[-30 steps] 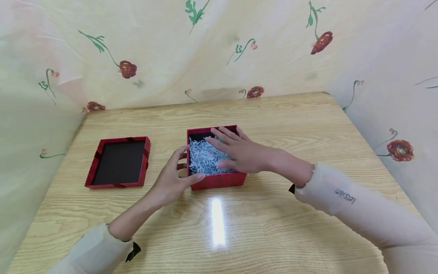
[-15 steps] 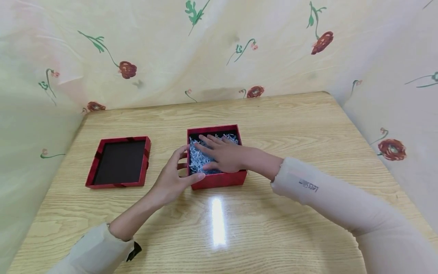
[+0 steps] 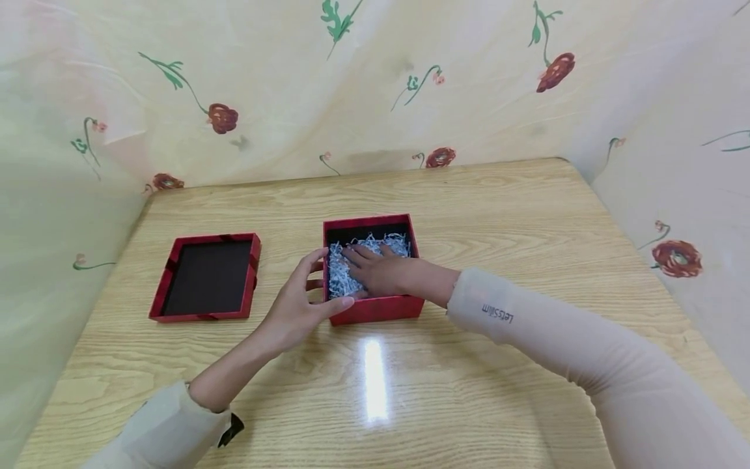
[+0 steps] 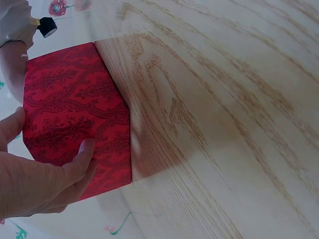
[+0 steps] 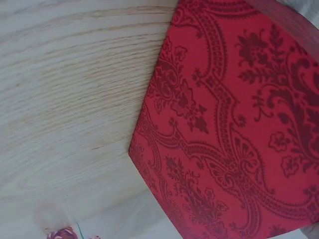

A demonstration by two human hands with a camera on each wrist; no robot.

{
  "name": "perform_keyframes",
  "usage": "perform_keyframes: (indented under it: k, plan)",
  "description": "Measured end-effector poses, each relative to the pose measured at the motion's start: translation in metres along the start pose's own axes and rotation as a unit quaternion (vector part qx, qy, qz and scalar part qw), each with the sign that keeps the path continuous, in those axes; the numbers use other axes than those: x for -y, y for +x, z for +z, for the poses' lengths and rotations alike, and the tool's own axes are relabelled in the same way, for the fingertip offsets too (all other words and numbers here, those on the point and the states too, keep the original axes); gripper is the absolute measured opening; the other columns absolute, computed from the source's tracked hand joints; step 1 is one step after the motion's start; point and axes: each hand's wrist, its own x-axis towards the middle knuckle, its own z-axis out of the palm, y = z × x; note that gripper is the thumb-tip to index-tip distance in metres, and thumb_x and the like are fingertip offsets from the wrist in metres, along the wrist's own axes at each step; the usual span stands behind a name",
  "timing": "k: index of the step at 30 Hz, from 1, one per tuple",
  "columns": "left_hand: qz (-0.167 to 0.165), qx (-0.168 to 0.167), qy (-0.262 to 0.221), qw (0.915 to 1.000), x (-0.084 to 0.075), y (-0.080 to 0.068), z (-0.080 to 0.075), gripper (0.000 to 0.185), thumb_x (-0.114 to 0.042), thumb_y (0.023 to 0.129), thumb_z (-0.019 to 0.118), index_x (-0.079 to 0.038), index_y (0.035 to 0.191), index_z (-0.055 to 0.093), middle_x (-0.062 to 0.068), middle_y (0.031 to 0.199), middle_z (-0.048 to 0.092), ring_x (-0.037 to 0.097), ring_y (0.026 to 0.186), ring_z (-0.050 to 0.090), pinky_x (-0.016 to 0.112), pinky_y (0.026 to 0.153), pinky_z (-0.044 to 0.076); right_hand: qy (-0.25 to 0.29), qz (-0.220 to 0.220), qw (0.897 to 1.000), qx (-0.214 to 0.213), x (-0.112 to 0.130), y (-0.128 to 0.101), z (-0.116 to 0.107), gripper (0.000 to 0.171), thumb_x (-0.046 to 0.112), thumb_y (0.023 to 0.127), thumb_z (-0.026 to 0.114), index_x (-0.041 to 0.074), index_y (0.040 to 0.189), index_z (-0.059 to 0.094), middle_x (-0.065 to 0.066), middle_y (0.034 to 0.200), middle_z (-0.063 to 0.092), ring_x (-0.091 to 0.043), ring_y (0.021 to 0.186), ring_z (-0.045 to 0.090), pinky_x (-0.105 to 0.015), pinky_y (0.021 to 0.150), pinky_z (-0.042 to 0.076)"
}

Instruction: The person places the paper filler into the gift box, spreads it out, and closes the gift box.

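A: What carries everything?
B: A wooden surface (image 3: 469, 195) with pale grain, hemmed in at its far, left and right edges by a cream cloth (image 3: 363, 85) printed with red flowers.

A: And on it?
B: Two red pieces. The red box (image 3: 375, 309) sits open around the middle of the surface, slightly nearer the front edge than the far one. It is filled with white shredded paper (image 3: 340, 277). In the wrist views its outer walls show a darker red scroll pattern.

A: The other piece?
B: The lid (image 3: 205, 277) lies upside down, dark inside facing up, toward the left edge, apart from the box.

A: Where is the left hand?
B: The left hand (image 3: 299, 303) is at the box's near left corner, fingers spread and only gently bent. The thumb lies along the front wall, while the fingers rest against the left wall.

A: The right hand?
B: The right hand (image 3: 377, 270) reaches over the front right of the rim into the box, lying flat on the shredded paper, fingers straight and slightly fanned toward the left wall. A pale sleeve (image 3: 556, 332) with small lettering covers that arm.
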Motion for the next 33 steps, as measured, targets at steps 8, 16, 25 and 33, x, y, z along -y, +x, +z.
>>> perform_keyframes:
  k: [8,16,25,33]
  plan:
    - [-0.001,0.005,-0.004,1.0000,0.001,0.000,0.002,0.085,-0.027,0.085,0.075,-0.024,0.152,0.022,0.009,0.150,0.031,0.034,0.129,0.042,0.045,0.092,0.051,0.060,-0.013,0.998,-0.007,-0.007,-0.010,-0.008,0.077,0.060,0.096,0.040,0.024,0.156,0.007,0.001,0.162,-0.005,-0.024,0.147,-0.007,-0.059,0.115,0.005]
    - [0.003,0.009,0.001,0.9999,0.003,0.000,0.002,0.088,-0.030,0.084,0.075,-0.023,0.152,0.020,0.009,0.150,0.029,0.035,0.130,0.041,0.045,0.092,0.051,0.079,-0.047,0.992,-0.088,-0.013,-0.045,-0.020,0.074,0.054,0.097,0.045,0.026,0.156,0.010,-0.001,0.162,0.003,-0.025,0.148,-0.004,-0.060,0.114,0.004]
    - [-0.001,0.005,0.013,0.9999,0.001,0.000,0.001,0.086,-0.030,0.085,0.075,-0.024,0.152,0.021,0.010,0.150,0.031,0.036,0.129,0.042,0.046,0.092,0.051,0.110,-0.067,0.982,-0.138,-0.029,-0.070,-0.018,0.072,0.048,0.098,0.048,0.020,0.156,0.015,-0.006,0.161,0.009,-0.028,0.148,0.000,-0.059,0.114,0.000]
    - [-0.002,0.007,0.008,0.9999,-0.002,0.000,0.001,0.087,-0.031,0.084,0.075,-0.024,0.152,0.021,0.010,0.150,0.031,0.037,0.129,0.042,0.046,0.092,0.051,0.119,-0.071,0.979,-0.151,-0.035,-0.085,-0.016,0.074,0.050,0.097,0.048,0.023,0.156,0.013,-0.004,0.162,0.006,-0.026,0.148,-0.001,-0.058,0.114,-0.004]
